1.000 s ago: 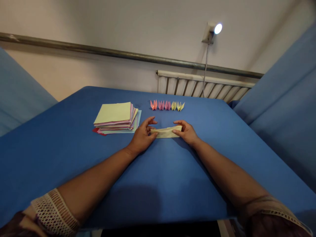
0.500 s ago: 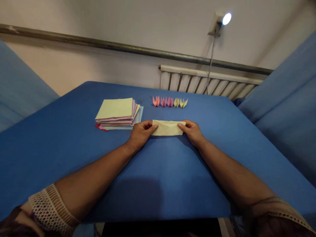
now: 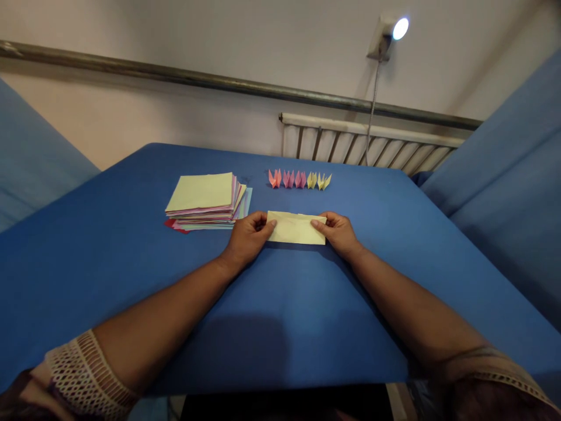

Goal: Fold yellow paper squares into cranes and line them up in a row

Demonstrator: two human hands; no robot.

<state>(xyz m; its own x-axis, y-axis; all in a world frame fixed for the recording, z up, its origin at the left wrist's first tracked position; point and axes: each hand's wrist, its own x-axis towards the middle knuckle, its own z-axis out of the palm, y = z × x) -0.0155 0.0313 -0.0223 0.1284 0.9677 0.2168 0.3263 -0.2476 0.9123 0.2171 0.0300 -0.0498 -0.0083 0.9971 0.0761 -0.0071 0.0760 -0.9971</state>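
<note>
A folded pale yellow paper (image 3: 296, 228) lies as a long rectangle on the blue table (image 3: 280, 316). My left hand (image 3: 248, 238) pinches its left end, fingers curled over the edge. My right hand (image 3: 339, 233) grips its right end the same way. Both hands rest on the table near its middle.
A stack of coloured square papers (image 3: 205, 200) with a yellow sheet on top sits left of my hands. A row of small folded paper figures (image 3: 300, 179), pink and yellow, stands behind the paper. Blue cloth panels flank the table; a radiator (image 3: 368, 149) and a lamp (image 3: 391, 32) are at the wall.
The yellow paper went from a narrow strip to a wider rectangle as both hands opened it out. My hands shifted from flat fingers to pinching the ends.
</note>
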